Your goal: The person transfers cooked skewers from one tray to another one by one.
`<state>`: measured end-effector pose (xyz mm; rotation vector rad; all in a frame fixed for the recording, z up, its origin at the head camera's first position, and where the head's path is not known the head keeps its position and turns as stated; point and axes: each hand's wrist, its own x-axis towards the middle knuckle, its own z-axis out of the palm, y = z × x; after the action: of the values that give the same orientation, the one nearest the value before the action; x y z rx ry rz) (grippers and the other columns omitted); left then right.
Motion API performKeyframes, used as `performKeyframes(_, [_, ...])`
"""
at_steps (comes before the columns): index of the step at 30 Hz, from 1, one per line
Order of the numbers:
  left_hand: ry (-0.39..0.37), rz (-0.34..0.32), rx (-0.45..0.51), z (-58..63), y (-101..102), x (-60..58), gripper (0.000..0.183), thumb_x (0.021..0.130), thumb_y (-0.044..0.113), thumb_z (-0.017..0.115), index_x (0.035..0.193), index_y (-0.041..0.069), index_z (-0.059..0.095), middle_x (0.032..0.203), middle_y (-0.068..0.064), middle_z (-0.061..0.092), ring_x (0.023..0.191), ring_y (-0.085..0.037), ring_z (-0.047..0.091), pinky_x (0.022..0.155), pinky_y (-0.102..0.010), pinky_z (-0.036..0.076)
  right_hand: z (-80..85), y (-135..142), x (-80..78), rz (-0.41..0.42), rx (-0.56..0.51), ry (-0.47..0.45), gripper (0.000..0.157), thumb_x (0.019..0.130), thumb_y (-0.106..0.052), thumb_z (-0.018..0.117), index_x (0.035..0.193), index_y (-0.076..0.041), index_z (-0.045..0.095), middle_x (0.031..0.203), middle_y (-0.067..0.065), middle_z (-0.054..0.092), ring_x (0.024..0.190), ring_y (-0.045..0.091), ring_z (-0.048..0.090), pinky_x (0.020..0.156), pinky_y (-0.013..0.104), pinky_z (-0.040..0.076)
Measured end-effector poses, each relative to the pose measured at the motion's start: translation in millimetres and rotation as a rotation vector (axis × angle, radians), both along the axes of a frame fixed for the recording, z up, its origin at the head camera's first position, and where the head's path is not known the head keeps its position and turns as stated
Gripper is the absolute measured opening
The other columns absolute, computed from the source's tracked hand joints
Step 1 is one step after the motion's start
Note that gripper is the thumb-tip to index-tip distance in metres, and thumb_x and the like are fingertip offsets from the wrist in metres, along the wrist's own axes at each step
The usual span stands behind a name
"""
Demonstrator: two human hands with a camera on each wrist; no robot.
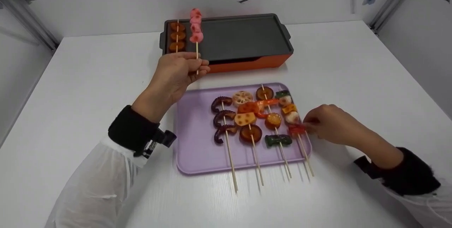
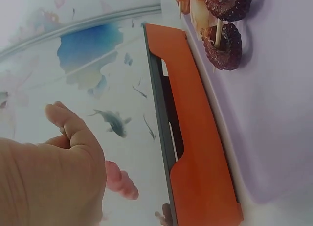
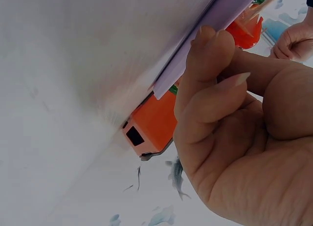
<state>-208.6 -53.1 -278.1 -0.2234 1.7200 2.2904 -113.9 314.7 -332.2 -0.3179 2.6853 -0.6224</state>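
Note:
Between thumb and fingers my left hand holds a skewer of pink pieces by its stick, upright in front of the grill. The left wrist view shows the pink pieces beyond the hand. At the right edge of the lilac tray, my right hand pinches the rightmost skewer near its red piece; this skewer carries green, white, yellow and red pieces. Curled fingers partly hide that grip in the right wrist view, where a red piece shows behind them.
An orange grill with a dark plate stands behind the tray; a skewer of brown round slices lies at its left end. On the tray are an octopus-tentacle skewer, a lotus-root skewer and a shrimp skewer, sticks overhanging the front edge.

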Motion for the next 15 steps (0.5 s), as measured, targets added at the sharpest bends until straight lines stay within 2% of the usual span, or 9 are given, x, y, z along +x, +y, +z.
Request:
performKeyframes(8, [0.121, -0.095, -0.069, -3.2, -4, 33.4, 0.030, 0.101, -0.005, 0.062, 0.131, -0.011, 0.061, 0.101, -0.019, 0.072, 0.078, -0.018, 0.074, 0.083, -0.030, 0.061, -1.8, 0, -0.3, 0.017, -0.014, 0.036, 0.012, 0.099, -0.009, 0.070, 0.102, 0.000, 0.078, 0.087, 0.005, 0.071, 0.065, 0.015, 0.059, 0.056, 0.031, 0.052])
performKeyframes(15, [0.114, -0.153, -0.108, -8.3, -7, 63.6, 0.029, 0.099, -0.004, 0.066, 0.127, -0.010, 0.061, 0.096, -0.017, 0.076, 0.078, -0.021, 0.075, 0.081, -0.033, 0.062, -1.1, 0, 0.4, 0.012, -0.005, 0.031, 0.013, 0.099, -0.008, 0.070, 0.105, 0.000, 0.078, 0.089, 0.006, 0.072, 0.066, 0.016, 0.060, 0.058, 0.031, 0.053])
